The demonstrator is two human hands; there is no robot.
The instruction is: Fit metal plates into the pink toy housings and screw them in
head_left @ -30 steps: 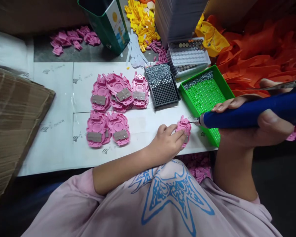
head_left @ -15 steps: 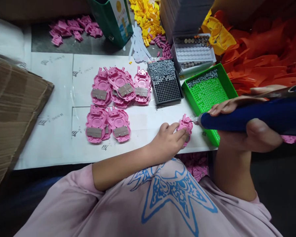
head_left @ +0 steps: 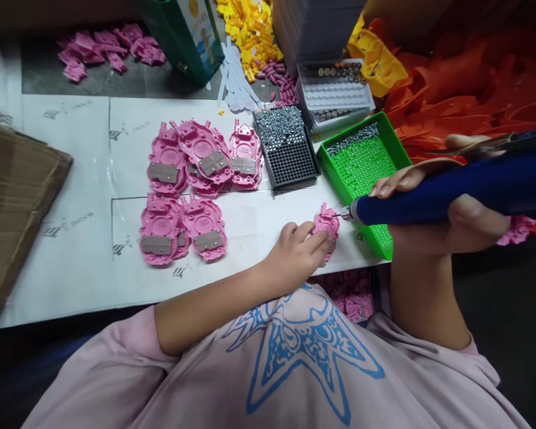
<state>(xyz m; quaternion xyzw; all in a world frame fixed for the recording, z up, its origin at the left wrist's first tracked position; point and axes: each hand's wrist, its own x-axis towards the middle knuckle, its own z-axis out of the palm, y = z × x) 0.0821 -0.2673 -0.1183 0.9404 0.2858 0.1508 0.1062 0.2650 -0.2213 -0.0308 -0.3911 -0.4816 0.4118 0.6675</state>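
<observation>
My left hand (head_left: 301, 249) is closed over a pink plastic casing (head_left: 326, 219) near the table's front edge, its fingers covering the lower part. My right hand (head_left: 467, 223) is wrapped round a blue electric screwdriver (head_left: 411, 201), held almost level. The tool's thin bit points left and its tip is at the casing's upper right; whether it sits in a screw cannot be made out. Tweezers (head_left: 495, 145) also appear to be tucked in the right hand. Further left lie several pink casings (head_left: 204, 223) with grey metal plates, some stacked.
A black perforated tray (head_left: 290, 158) and a green perforated tray (head_left: 375, 173) hold small screws. Behind them are a clear container (head_left: 342, 95), yellow parts (head_left: 250, 36) and orange pieces (head_left: 464, 89). A cardboard box (head_left: 18, 208) stands at left, a green box (head_left: 185, 42) at the back.
The whole view has shifted slightly, so things on the table appear further left. Both hands keep their grip, and the screwdriver tip remains at the casing's upper right.
</observation>
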